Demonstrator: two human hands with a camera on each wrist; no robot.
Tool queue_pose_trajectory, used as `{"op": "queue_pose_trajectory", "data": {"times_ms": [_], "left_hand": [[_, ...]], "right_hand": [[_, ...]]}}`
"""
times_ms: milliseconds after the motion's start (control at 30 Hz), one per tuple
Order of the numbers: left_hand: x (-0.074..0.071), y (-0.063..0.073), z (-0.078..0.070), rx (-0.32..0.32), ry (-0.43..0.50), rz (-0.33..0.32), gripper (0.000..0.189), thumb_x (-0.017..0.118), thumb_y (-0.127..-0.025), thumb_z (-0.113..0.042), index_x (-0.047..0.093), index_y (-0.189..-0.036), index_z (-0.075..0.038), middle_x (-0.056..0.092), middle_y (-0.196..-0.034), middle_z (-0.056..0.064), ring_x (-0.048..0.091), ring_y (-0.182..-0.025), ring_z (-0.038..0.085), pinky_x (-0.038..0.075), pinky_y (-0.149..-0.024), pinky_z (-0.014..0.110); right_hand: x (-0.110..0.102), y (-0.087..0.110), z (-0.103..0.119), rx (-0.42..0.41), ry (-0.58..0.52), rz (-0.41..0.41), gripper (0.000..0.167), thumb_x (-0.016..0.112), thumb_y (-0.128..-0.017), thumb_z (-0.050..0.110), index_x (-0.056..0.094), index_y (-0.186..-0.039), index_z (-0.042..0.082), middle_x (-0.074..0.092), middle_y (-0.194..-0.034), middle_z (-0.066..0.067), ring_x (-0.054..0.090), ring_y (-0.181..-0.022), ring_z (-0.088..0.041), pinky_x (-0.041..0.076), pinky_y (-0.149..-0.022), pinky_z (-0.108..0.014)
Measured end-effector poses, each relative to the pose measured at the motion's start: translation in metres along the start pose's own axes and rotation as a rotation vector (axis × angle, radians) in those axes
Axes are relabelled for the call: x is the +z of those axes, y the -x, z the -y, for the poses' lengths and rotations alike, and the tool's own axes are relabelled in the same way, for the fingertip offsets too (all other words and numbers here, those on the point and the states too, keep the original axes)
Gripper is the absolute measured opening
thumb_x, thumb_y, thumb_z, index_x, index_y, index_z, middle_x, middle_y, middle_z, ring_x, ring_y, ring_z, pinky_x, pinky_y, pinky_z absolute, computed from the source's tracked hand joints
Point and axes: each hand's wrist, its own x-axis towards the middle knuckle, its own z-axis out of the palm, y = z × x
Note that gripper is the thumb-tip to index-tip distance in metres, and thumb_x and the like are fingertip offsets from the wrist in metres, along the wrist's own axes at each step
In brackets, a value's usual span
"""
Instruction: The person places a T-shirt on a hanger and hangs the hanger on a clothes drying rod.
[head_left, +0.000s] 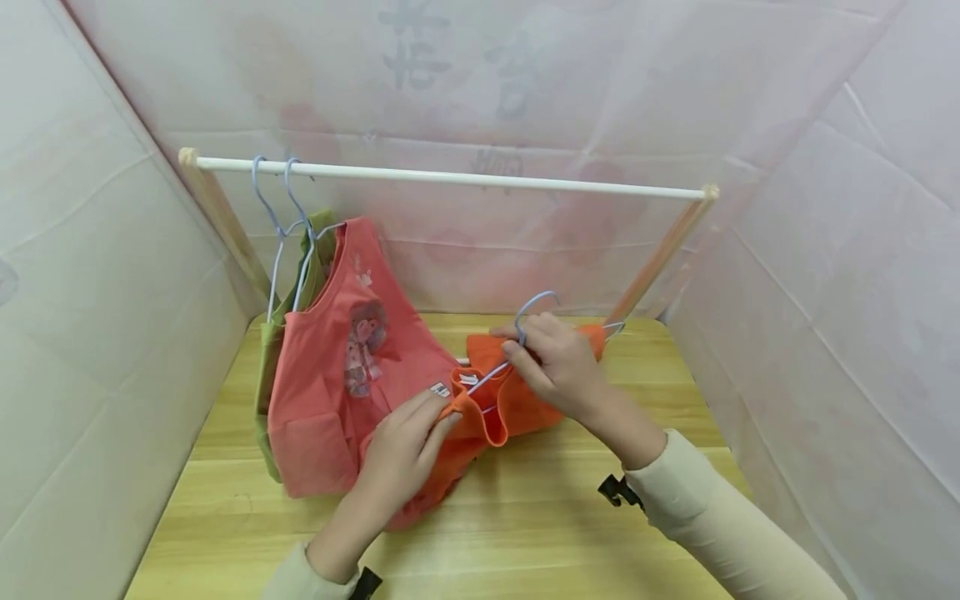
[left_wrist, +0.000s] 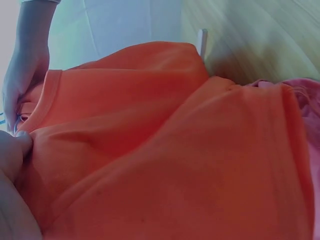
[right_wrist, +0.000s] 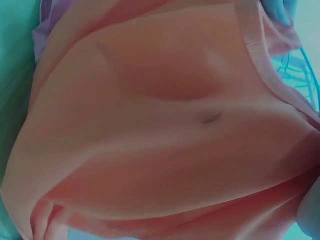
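In the head view an orange T-shirt [head_left: 528, 408] is held up over the table, its neckline facing the wearer. A light-blue wire hanger [head_left: 517, 319] runs into the neckline, and its hook sticks up out of it. My right hand [head_left: 562, 362] grips the hanger just below the hook. With thumb and fingers my left hand [head_left: 408, 442] pinches the shirt's fabric beside the collar. In the left wrist view the left hand's thumb [left_wrist: 22, 142] lies on the orange cloth. Inside the shirt, most of the hanger is hidden.
A white rod [head_left: 450, 176] on wooden posts spans the back. At its left hang a coral sleeveless garment [head_left: 360, 333] and a green garment [head_left: 270, 400] on blue hangers. Another hanger end [head_left: 615, 329] shows past the shirt's right side. Below is a wood-grain table [head_left: 562, 517], with fabric walls around.
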Motion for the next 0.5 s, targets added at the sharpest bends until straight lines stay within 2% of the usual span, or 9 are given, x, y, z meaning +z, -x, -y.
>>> {"op": "queue_pose_trajectory", "data": {"times_ms": [167, 300, 367, 433, 500], "left_hand": [[0.005, -0.008, -0.003, 0.015, 0.007, 0.01, 0.006, 0.062, -0.1, -0.023, 0.064, -0.099, -0.017, 0.054, -0.087, -0.009, 0.05, -0.074, 0.008, 0.047, -0.064, 0.026], [0.009, -0.016, -0.007, 0.021, -0.006, 0.0, 0.009, 0.061, -0.1, -0.022, 0.067, -0.105, -0.017, 0.061, -0.096, -0.008, 0.056, -0.08, 0.008, 0.051, -0.068, 0.028], [0.01, -0.02, -0.009, 0.025, -0.023, -0.006, 0.006, 0.062, -0.1, -0.021, 0.067, -0.103, -0.018, 0.061, -0.095, -0.008, 0.056, -0.079, 0.008, 0.051, -0.067, 0.028], [0.011, -0.022, -0.011, 0.029, -0.02, -0.012, 0.005, 0.065, -0.098, -0.02, 0.067, -0.102, -0.018, 0.062, -0.094, -0.007, 0.054, -0.076, 0.008, 0.05, -0.065, 0.027], [0.01, -0.021, -0.011, 0.017, -0.012, -0.016, 0.009, 0.067, -0.097, -0.023, 0.067, -0.103, -0.017, 0.062, -0.093, -0.007, 0.053, -0.075, 0.008, 0.048, -0.063, 0.027]], "right_hand": [[0.009, 0.002, 0.013, -0.031, -0.031, 0.055, 0.031, 0.056, -0.101, 0.036, 0.075, -0.107, 0.012, 0.063, -0.089, 0.004, 0.058, -0.088, -0.015, 0.046, -0.066, -0.025], [0.016, 0.004, 0.022, -0.013, -0.022, 0.123, 0.036, 0.066, -0.094, 0.047, 0.075, -0.106, 0.015, 0.063, -0.093, 0.006, 0.059, -0.094, -0.014, 0.046, -0.062, -0.023], [0.017, 0.004, 0.025, -0.005, -0.018, 0.151, 0.039, 0.07, -0.09, 0.049, 0.075, -0.11, 0.016, 0.064, -0.095, 0.007, 0.059, -0.096, -0.014, 0.047, -0.062, -0.023], [0.018, 0.005, 0.026, 0.0, -0.018, 0.169, 0.037, 0.072, -0.089, 0.046, 0.075, -0.111, 0.016, 0.064, -0.094, 0.007, 0.058, -0.095, -0.013, 0.047, -0.063, -0.022], [0.016, 0.005, 0.025, 0.007, -0.033, 0.174, 0.028, 0.072, -0.091, 0.038, 0.076, -0.109, 0.017, 0.064, -0.091, 0.008, 0.057, -0.091, -0.012, 0.046, -0.066, -0.022]]}}
